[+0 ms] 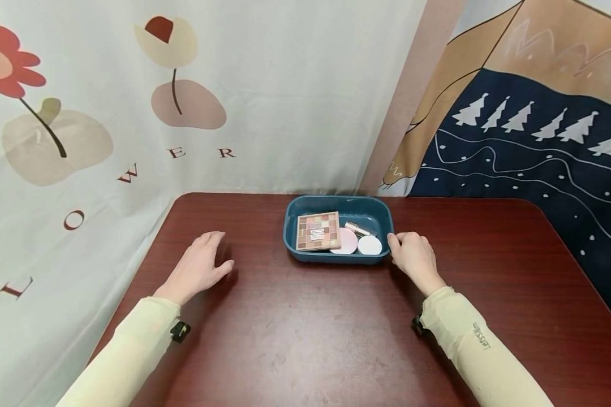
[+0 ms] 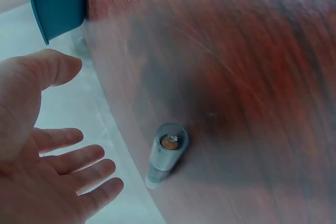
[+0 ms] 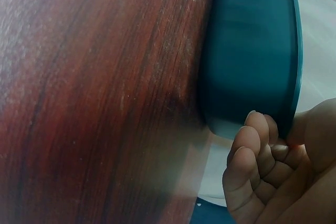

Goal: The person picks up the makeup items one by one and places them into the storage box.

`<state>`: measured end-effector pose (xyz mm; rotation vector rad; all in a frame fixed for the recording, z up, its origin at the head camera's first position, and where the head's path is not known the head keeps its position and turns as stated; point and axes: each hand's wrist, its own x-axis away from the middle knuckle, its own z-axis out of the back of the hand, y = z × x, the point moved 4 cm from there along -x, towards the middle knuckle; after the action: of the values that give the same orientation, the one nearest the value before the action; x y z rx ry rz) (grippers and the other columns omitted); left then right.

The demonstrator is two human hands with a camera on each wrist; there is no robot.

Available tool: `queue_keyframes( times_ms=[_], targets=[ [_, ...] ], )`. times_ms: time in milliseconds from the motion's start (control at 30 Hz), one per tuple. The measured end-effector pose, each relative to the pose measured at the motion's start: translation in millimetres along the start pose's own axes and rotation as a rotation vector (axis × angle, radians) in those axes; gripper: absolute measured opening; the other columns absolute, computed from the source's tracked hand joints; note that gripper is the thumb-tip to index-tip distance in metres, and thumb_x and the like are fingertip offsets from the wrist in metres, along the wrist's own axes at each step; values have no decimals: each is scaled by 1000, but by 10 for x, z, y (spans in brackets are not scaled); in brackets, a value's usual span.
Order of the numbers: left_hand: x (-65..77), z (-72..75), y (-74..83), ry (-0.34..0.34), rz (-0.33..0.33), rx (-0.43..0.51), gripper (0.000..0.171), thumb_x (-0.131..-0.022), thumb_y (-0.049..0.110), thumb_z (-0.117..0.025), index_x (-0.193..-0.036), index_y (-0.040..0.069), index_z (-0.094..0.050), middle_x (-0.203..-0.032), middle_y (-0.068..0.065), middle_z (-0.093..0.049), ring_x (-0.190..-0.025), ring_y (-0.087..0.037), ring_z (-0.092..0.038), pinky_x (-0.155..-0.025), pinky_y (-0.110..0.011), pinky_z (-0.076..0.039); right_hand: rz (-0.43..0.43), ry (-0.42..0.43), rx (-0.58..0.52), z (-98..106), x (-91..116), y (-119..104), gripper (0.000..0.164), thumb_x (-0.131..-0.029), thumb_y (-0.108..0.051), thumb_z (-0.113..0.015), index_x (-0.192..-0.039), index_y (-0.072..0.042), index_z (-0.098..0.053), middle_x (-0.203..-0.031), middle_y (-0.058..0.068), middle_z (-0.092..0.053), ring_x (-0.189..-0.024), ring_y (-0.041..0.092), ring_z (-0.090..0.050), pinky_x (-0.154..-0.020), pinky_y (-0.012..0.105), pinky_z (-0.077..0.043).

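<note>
A blue plastic bin stands near the back edge of the table. Inside it lie an eyeshadow palette, a pale pink round compact, a white round compact and a small slim tube. My right hand pinches the bin's right end, thumb at the rim and fingers curled against the outer wall. Left of the bin, my left hand hovers with fingers spread and holds nothing. Beyond its fingertips, the left wrist view shows a small grey tube on the table, hidden in the head view.
The dark red wooden table has a white flower-print curtain behind it and along its left side. A navy and tan cloth with tree prints hangs at the back right.
</note>
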<state>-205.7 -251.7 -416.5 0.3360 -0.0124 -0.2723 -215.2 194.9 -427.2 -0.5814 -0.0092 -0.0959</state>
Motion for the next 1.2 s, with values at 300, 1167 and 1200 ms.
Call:
queue_keyframes(
  times_ms=[300,1167,1200],
  targets=[
    [44,17,-89,33,34,-11,64,-92,17,-66,-142,-16,-44,-144,-37,-46,-132,-56,-42,-111,-65,-35,-4,-10,-3,-5,1,1,46,-107,-28,-48,-78,-7,-75,-60,0,-68,-67,21,-66,-63,37,-45],
    [83,-37,-295,15,163,-12,66,-92,15,-65,-144,-18,-41,-135,-42,-45,-123,-57,-43,-103,-66,-42,-5,2,-13,-3,0,9,47,-107,-29,-48,-76,-7,-74,-60,1,-67,-66,22,-64,-62,36,-44],
    [84,-40,-307,10,171,-13,66,-92,16,-65,-143,-18,-41,-133,-42,-45,-121,-56,-44,-101,-66,-43,-5,4,-13,-3,-1,11,47,-107,-29,-48,-75,-7,-74,-60,1,-67,-66,22,-64,-62,36,-44]
  ],
)
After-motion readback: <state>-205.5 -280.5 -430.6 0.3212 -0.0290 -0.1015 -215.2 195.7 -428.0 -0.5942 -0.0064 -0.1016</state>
